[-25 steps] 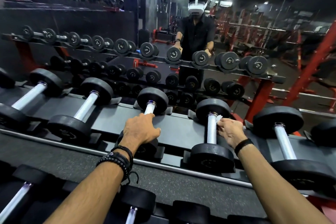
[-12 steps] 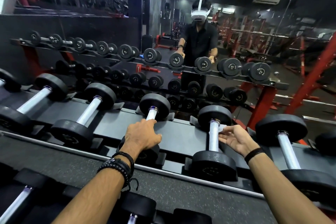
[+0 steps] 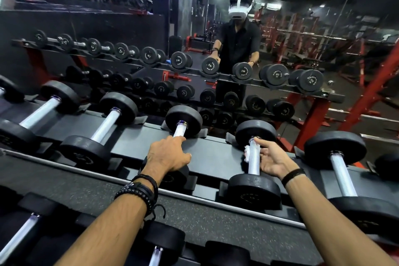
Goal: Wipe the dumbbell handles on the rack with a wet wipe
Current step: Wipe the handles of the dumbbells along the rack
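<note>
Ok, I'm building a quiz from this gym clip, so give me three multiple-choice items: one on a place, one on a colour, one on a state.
1. Where is the white wet wipe?
A. on the floor
B. against the metal handle of the black dumbbell by the right hand
C. under the left hand

2. What colour are the rack's side supports?
A. red
B. yellow
C. green

3. How is the left hand placed?
A. raised in the air
B. holding the wipe
C. resting on a dumbbell

Answers: 1 B, the wipe lies on that handle beside the right fingers. 2 A, the frame legs show red. 3 C, it covers the neighbouring dumbbell's handle.
</note>
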The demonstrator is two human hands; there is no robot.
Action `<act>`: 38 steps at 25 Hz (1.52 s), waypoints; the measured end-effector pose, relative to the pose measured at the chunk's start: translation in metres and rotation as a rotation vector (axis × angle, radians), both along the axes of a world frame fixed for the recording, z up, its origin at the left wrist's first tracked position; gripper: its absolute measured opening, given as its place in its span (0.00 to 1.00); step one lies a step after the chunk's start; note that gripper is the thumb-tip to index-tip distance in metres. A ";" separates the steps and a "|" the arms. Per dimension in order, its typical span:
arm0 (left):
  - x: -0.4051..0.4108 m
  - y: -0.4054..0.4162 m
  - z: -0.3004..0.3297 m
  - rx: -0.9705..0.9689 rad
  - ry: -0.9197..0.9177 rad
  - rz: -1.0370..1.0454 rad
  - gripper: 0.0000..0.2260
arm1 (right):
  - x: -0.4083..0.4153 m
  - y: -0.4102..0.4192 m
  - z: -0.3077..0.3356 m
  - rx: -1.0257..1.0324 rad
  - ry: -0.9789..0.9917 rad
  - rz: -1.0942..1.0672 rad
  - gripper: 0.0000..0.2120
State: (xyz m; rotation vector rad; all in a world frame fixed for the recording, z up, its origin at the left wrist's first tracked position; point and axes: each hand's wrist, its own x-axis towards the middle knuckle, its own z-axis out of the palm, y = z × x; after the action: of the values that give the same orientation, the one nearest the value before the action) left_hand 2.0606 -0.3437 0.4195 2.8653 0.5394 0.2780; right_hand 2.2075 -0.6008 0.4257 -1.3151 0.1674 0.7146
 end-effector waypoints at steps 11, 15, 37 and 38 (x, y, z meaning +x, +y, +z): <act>0.003 0.006 -0.004 0.009 -0.015 0.011 0.26 | 0.009 0.018 -0.004 -0.182 -0.063 0.103 0.05; 0.004 0.005 -0.005 0.005 -0.009 0.006 0.26 | -0.024 -0.017 -0.016 -0.385 -0.241 0.238 0.03; 0.003 -0.006 -0.003 0.024 0.000 0.025 0.24 | 0.002 0.008 -0.020 -0.704 -0.719 -0.415 0.17; 0.002 -0.006 -0.003 0.029 -0.001 0.025 0.24 | 0.009 0.010 -0.024 -0.719 -0.660 -0.443 0.17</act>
State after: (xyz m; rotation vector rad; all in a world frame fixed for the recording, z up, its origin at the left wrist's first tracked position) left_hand 2.0628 -0.3499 0.4163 2.8877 0.5768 0.2931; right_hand 2.2164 -0.5907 0.4019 -2.0408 0.1756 -0.2136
